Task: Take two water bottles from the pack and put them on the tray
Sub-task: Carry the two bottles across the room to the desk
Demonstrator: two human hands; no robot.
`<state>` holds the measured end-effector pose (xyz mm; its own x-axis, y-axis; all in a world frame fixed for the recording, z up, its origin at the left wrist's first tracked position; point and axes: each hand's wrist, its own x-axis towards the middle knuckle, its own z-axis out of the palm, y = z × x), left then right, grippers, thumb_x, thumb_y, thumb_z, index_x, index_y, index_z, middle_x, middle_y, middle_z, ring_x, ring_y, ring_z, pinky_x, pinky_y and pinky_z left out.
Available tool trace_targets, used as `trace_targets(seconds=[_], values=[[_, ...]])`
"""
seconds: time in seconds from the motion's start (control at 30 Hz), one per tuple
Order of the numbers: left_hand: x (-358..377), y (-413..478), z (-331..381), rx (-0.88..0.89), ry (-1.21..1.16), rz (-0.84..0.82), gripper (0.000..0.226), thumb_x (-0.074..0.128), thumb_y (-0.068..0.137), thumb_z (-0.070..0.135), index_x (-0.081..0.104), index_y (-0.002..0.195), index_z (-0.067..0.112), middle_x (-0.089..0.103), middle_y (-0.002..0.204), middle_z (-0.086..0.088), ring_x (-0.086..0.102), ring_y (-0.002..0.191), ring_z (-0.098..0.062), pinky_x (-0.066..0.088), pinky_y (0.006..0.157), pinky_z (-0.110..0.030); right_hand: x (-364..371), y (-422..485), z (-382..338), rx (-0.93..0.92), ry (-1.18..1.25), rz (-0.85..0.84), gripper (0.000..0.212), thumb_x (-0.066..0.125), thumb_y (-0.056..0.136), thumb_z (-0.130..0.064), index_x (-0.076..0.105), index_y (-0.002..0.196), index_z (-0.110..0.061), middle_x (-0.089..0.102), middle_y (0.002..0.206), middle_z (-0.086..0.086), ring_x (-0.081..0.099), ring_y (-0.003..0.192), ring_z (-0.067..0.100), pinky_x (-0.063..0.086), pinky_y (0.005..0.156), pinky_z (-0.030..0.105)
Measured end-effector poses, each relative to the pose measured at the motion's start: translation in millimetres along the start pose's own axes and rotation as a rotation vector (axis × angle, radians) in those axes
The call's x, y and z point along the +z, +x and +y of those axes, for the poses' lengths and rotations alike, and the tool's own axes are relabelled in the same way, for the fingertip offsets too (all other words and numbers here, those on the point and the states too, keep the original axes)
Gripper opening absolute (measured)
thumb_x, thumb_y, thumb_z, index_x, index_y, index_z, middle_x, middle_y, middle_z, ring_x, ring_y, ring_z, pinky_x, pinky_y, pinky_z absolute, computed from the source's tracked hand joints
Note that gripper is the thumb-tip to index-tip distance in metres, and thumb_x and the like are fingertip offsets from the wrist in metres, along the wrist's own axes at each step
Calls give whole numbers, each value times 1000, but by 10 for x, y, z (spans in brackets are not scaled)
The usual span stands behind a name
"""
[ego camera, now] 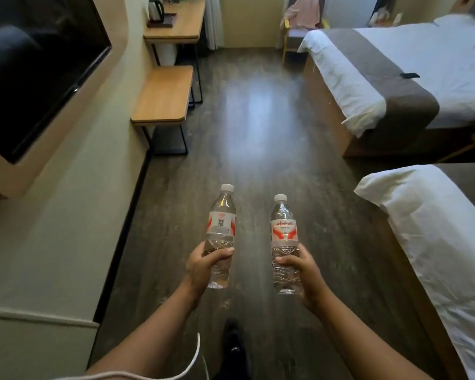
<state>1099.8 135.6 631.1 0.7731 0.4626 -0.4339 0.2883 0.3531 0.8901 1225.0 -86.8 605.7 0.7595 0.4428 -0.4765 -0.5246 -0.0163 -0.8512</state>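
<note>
Gripping two water bottles low on their bodies, upright, over the dark wood floor (pixel 258 133): left hand (pixel 203 266) closed round the left bottle (pixel 220 234), right hand (pixel 305 272) closed round the right bottle (pixel 284 242). Heading, probably, toward the far surface (pixel 187 23) beyond the bottles, beside the kettle (pixel 155 8); no tray or pack showing. Risking top-heavy bottles tipping or slipping from such low grips while walking.

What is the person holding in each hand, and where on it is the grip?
Each hand holds a capped water bottle upright by its lower body, below the label: left hand on the left bottle, right hand on the right bottle.
</note>
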Motion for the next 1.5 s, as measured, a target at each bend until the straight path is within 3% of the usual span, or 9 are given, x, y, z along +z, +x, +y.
trace_targets(seconds=[0.1, 0.2, 0.37, 0.5, 0.7, 0.87, 1.17, 1.33, 1.5], values=[[-12, 799, 398, -21, 10, -6, 65, 90, 65, 36, 76, 123, 10, 85, 113, -20, 83, 96, -36, 67, 81, -44, 195, 719, -402, -2, 20, 1, 70, 80, 68, -12, 57, 134, -4, 71, 118, 31, 75, 96, 45, 61, 85, 57], [-33, 1533, 823, -22, 22, 7, 56, 89, 70, 33, 79, 121, 12, 84, 114, -23, 81, 101, -42, 66, 90, -54, 391, 1388, -807, -7, 23, 1, 69, 80, 69, -13, 58, 134, -5, 72, 120, 30, 73, 105, 51, 58, 93, 63], [-41, 2550, 1375, -27, -26, 16, 48, 91, 60, 39, 85, 103, 18, 86, 96, -14, 82, 83, -28, 66, 75, -39, 639, 2331, -1385, -18, 6, -24, 73, 85, 60, -20, 60, 128, -7, 75, 107, 19, 77, 88, 34, 61, 78, 48], [40, 3598, 1818, -12, -15, 16, 54, 90, 63, 39, 81, 111, 16, 88, 98, -12, 85, 83, -26, 67, 68, -33, 748, 3404, -1830, -17, -14, -30, 64, 83, 68, -15, 61, 128, -10, 78, 107, 16, 79, 88, 31, 63, 74, 40], [203, 5283, 2402, -7, -4, 65, 47, 88, 72, 32, 80, 115, 15, 87, 104, -16, 84, 88, -30, 66, 74, -38, 928, 5206, -2562, -15, -41, -78, 67, 81, 67, -14, 59, 130, -4, 76, 109, 20, 79, 87, 31, 63, 72, 40], [302, 6429, 3093, -27, -19, 88, 58, 90, 64, 39, 81, 116, 15, 87, 103, -16, 85, 90, -32, 67, 77, -39, 1200, 6355, -3352, -21, -74, -110, 81, 87, 54, -21, 60, 128, -2, 81, 97, 8, 80, 80, 21, 62, 64, 29], [262, 8409, 4099, -1, -26, 91, 63, 90, 65, 46, 81, 121, 20, 87, 109, -12, 85, 100, -32, 64, 79, -39, 1699, 8303, -4382, -11, -45, -81, 70, 79, 64, -8, 59, 130, 2, 73, 113, 30, 74, 91, 37, 61, 81, 48], [119, 9801, 4661, -18, -49, 77, 71, 91, 61, 46, 78, 124, 17, 87, 109, -14, 84, 99, -33, 64, 83, -42, 2036, 9604, -4925, -5, -76, -54, 72, 80, 62, -9, 59, 129, 3, 73, 106, 23, 73, 86, 35, 61, 76, 45], [-58, 11029, 5299, -39, -24, 40, 68, 92, 61, 44, 79, 121, 15, 86, 101, -13, 83, 86, -27, 65, 71, -35, 2405, 10701, -5552, -11, -51, -30, 84, 87, 49, -23, 63, 125, 2, 74, 101, 20, 73, 83, 32, 59, 76, 44]])
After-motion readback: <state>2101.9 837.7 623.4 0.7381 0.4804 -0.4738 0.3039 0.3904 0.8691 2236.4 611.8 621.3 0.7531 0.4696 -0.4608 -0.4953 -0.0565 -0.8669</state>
